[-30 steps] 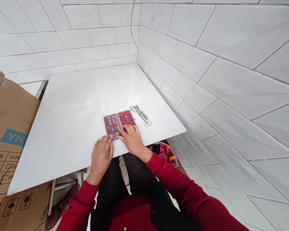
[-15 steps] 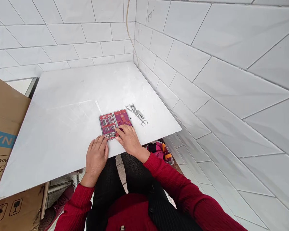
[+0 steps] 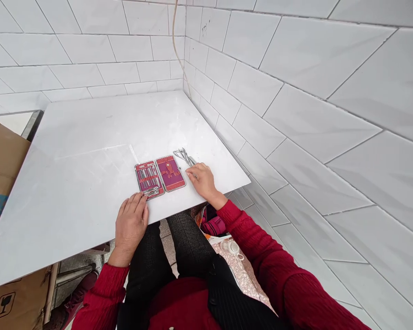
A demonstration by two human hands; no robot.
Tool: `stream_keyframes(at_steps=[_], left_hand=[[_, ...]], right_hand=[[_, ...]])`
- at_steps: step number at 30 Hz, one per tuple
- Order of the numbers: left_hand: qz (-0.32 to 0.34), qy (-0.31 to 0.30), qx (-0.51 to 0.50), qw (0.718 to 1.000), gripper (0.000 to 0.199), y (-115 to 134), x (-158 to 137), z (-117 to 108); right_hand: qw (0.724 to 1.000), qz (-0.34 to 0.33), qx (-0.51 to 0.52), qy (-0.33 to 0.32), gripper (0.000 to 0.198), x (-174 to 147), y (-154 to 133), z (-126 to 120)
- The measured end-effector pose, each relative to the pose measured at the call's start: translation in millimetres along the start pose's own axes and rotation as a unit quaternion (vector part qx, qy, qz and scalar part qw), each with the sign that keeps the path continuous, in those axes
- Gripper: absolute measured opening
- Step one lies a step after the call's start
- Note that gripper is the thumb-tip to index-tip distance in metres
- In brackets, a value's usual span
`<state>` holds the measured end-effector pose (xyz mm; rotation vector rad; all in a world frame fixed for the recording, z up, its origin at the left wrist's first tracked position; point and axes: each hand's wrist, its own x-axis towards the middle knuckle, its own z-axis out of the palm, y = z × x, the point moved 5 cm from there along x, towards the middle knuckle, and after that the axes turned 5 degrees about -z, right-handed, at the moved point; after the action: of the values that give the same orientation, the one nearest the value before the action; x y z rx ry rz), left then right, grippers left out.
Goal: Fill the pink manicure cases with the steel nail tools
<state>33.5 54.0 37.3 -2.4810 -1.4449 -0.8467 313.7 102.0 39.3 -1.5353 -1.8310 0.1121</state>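
Right fingers (image 3: 193,170) curled over uncased tools (image 3: 188,159); left fingers (image 3: 132,198), together, touched the case (image 3: 175,185), left half filled; any pinch unclear.

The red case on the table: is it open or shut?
Open: the red case lies unfolded on the white table, with the silver tools inside it showing.

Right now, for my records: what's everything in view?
Case: one, red and purple, tabletop
Slim tools: several, silver, in case
Loose tools: uncounted, silver, beside case
Table: one, white, centre
Walls: two, white, behind, right
Cable: one, tan, corner
Boxes: uncounted, brown, left
Bundle: one, pink, below table
Container: one, clear, lower right
Shoes: uncounted, maroon, lower left
Trousers: one, black, bottom
Sleeves: two, red, bottom
Left hand: one, at case
Right hand: one, at loose tools
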Motion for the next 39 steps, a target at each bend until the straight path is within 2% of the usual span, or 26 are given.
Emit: stream_keyframes(at_steps=[5,11,18,22,25,29,31,34,36,39], left_hand=[[0.000,0.007,-0.001,1.000,0.037,-0.5,-0.4,0.4],[0.002,0.012,0.001,1.000,0.037,-0.5,-0.7,-0.3],[0.000,0.007,0.004,1.000,0.036,0.1,-0.6,-0.2],[-0.013,-0.010,-0.015,1.000,0.038,-1.6,-1.1,1.7],[-0.020,-0.012,-0.026,0.999,0.039,-1.9,-1.6,1.6],[-0.022,-0.017,-0.032,0.999,0.040,-1.1,-1.8,1.3],[-0.022,-0.017,-0.023,0.999,0.040,-0.5,-1.6,0.9],[-0.022,-0.015,-0.010,1.000,0.038,0.5,-1.1,0.3],[-0.023,-0.017,-0.009,1.000,0.038,0.9,-0.8,0.1],[-0.026,-0.019,-0.016,0.999,0.038,1.0,-0.6,0.2]], right_hand=[[0.992,0.057,-0.092,-0.069,0.022,36.6,24.1,-17.9],[0.968,0.101,-0.184,-0.138,0.025,81.9,27.8,-7.9],[0.945,0.133,-0.217,-0.207,0.020,103.6,27.8,6.1],[0.943,0.159,-0.210,-0.205,0.011,112.0,28.5,4.2],[0.956,0.197,-0.127,-0.176,0.007,114.9,36.1,0.5],[0.965,0.238,0.071,-0.084,0.018,112.1,49.6,-1.6],[0.948,0.248,0.194,-0.050,0.022,107.9,50.9,3.3],[0.898,0.252,0.356,-0.052,0.019,100.5,41.1,17.5],[0.873,0.243,0.417,-0.064,0.017,96.5,30.3,25.9],[0.861,0.210,0.456,-0.082,0.030,93.7,16.2,34.6]])
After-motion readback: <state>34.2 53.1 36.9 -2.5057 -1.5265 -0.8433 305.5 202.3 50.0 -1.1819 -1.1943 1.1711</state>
